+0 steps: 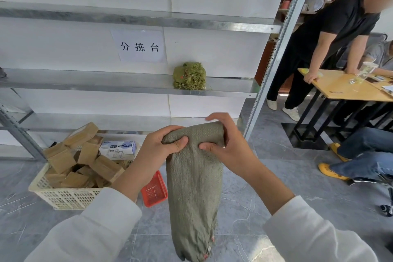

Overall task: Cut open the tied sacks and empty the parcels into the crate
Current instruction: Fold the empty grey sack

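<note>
Sack (194,176): grey woven, limp, apparently emptied, hanging near centre. Left hand (158,148) and right hand (225,144) both grip its top. Crate (63,195), left, heaped with parcels (85,161). Next, probably: set sack aside.

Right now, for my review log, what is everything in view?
sack: one, grey-green, held up at centre
crate: one, cream, floor at left
parcels: many, brown, piled in crate
box: one, white with blue print, atop parcels
basket: one, red, floor beside crate
shelving: one, grey metal, against wall
sign: one, white, on wall
moss clump: one, green, on a shelf
table: one, wooden, right
standing bystander: one, black clothes, at table
seated bystander: one, blue jeans, right edge
left grip: one, bare, pinches sack top
right grip: one, bare, holds sack top
</note>
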Motion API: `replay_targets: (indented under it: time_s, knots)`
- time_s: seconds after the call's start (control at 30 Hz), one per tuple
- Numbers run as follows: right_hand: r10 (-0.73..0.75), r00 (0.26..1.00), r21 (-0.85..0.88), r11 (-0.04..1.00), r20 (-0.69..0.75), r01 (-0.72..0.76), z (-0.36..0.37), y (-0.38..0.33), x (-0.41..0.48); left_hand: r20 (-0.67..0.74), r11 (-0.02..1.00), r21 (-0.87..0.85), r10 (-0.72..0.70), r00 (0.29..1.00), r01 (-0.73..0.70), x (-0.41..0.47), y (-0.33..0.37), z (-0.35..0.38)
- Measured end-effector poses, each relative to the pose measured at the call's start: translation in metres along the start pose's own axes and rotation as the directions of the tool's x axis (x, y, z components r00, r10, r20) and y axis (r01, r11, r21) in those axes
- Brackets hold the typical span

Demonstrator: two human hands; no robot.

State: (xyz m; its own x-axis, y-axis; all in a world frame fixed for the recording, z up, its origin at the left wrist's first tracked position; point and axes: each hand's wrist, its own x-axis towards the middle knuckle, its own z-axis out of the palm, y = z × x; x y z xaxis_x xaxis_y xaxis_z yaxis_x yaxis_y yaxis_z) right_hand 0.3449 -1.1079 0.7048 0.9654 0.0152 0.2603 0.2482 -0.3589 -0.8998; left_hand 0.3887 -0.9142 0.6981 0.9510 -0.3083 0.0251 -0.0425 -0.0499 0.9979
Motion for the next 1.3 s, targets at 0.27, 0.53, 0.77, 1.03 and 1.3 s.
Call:
replay_targets:
  time_s: [0.27, 0.53, 0.77, 1.03, 1.3]
  knots:
    - [0.04, 0.995, -0.09, 0.995, -0.089, -0.048, 0.002, 0.007, 0.003, 0.058, 0.986, 0.153, 0.055, 0.997, -0.063, -0.005, -0.002, -0.001]
    - [0.166, 0.986, 0.008, 0.986, 0.004, -0.166, -0.001, 0.004, 0.008, 0.011, 0.972, 0.194, 0.137, 0.991, -0.137, -0.008, -0.004, -0.001]
    - [0.199, 0.98, 0.067, 0.977, 0.026, -0.201, -0.005, 0.002, 0.011, -0.023, 0.923, 0.291, 0.27, 0.962, -0.252, -0.006, -0.008, 0.001]
    - [0.156, 0.987, 0.198, 0.967, 0.046, -0.162, -0.005, 0.002, 0.008, -0.113, 0.948, 0.257, 0.22, 0.969, -0.185, -0.003, -0.002, -0.002]
    - [0.059, 0.996, 0.021, 0.998, -0.063, -0.057, -0.003, 0.001, 0.003, -0.047, 0.998, 0.059, 0.02, 0.999, -0.017, -0.006, -0.001, 0.001]
